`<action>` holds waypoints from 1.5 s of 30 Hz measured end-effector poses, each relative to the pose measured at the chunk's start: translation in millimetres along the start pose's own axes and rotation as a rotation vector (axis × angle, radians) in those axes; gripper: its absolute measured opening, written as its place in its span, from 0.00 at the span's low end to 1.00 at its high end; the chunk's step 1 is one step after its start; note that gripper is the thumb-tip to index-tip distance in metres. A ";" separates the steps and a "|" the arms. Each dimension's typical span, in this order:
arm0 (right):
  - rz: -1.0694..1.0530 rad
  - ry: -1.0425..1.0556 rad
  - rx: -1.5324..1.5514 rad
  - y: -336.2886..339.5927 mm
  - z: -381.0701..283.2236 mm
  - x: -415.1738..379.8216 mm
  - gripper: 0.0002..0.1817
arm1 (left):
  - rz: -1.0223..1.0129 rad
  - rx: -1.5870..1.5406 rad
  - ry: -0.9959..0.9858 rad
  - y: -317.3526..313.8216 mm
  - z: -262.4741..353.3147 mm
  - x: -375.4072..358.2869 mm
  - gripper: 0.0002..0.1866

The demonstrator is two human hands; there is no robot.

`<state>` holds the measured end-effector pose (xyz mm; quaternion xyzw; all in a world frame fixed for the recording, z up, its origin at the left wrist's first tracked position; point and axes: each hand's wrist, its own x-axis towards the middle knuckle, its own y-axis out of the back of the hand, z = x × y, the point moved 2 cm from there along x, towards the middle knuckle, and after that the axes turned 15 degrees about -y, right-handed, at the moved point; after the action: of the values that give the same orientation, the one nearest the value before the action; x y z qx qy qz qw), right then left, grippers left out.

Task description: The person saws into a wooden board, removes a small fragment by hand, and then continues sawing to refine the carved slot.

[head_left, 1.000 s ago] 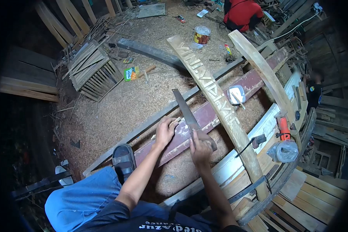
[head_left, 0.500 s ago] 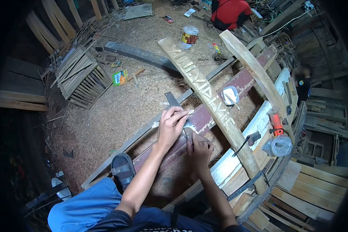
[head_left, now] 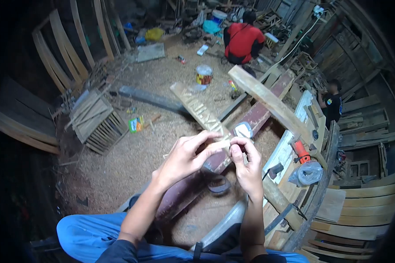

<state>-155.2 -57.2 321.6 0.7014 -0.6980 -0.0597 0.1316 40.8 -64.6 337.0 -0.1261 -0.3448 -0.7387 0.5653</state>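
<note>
Both my hands are raised in front of the lettered board. My left hand [head_left: 182,160] pinches a small pale piece of wood [head_left: 224,144] between thumb and fingers. At its other end, the fingertips of my right hand [head_left: 249,168] close on the same piece. Below them a handsaw [head_left: 219,187] rests by the maroon beam [head_left: 180,197], its dark looped handle showing and its blade mostly hidden. Raised letters of thin wood strips stand on the board [head_left: 197,109], partly covered by my hands. Just beyond sits a tub of white paste [head_left: 243,130].
An orange power tool [head_left: 301,151] and a clear plastic bag [head_left: 308,172] lie on the right bench. A clamp [head_left: 285,217] grips the board's near end. A slatted crate [head_left: 94,120] and paint can [head_left: 204,74] stand on the floor. One person in red [head_left: 243,41] crouches ahead.
My right hand has left the saw handle and come up to the small wood piece. My left hand has risen with it. The view has tilted upward.
</note>
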 end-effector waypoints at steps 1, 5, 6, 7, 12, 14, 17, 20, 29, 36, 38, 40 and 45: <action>-0.050 -0.032 0.057 5.6 -12.1 -1.8 0.10 | -0.095 0.021 -0.049 8.1 12.4 8.9 0.16; -0.284 0.046 0.254 18.4 -51.5 2.8 0.15 | -0.236 0.090 -0.141 29.7 64.5 47.0 0.13; -0.278 0.103 0.271 20.3 -58.5 4.2 0.15 | -0.296 0.153 -0.163 34.1 76.0 55.8 0.13; -0.278 0.126 0.291 23.1 -62.2 5.9 0.15 | -0.355 0.216 -0.181 36.4 87.9 62.8 0.13; -0.271 0.148 0.477 25.3 -79.5 3.3 0.15 | -0.338 0.491 -0.260 38.8 141.0 77.7 0.14; -0.263 0.194 0.446 23.7 -81.7 2.3 0.16 | -0.281 0.625 -0.270 36.3 149.1 70.1 0.13; -0.146 0.306 0.272 22.8 -82.7 -7.2 0.12 | -0.218 0.615 -0.315 30.8 148.2 60.1 0.12; -0.076 0.362 0.081 28.2 -88.4 -15.1 0.07 | -0.243 0.656 -0.321 29.4 142.4 50.9 0.12; -0.033 0.482 -0.129 14.8 -85.5 -23.3 0.10 | -0.366 0.733 -0.492 45.6 137.8 38.5 0.13; 0.058 0.727 -0.195 14.5 -80.5 -19.4 0.10 | -0.376 0.770 -0.525 46.3 140.1 32.7 0.12; 0.056 0.752 -0.178 16.1 -78.9 -20.2 0.10 | -0.381 0.785 -0.527 45.3 140.6 31.2 0.11; 0.053 0.776 -0.162 16.0 -77.1 -21.6 0.10 | -0.367 0.778 -0.539 42.5 142.0 29.9 0.10; 0.124 0.810 -0.148 12.3 -70.0 -23.7 0.09 | -0.365 0.795 -0.530 38.1 139.9 29.2 0.11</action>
<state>-148.8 -26.4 389.6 0.6136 -0.6245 0.1791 0.4489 37.8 0.1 470.0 -0.0221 -0.7472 -0.5796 0.3246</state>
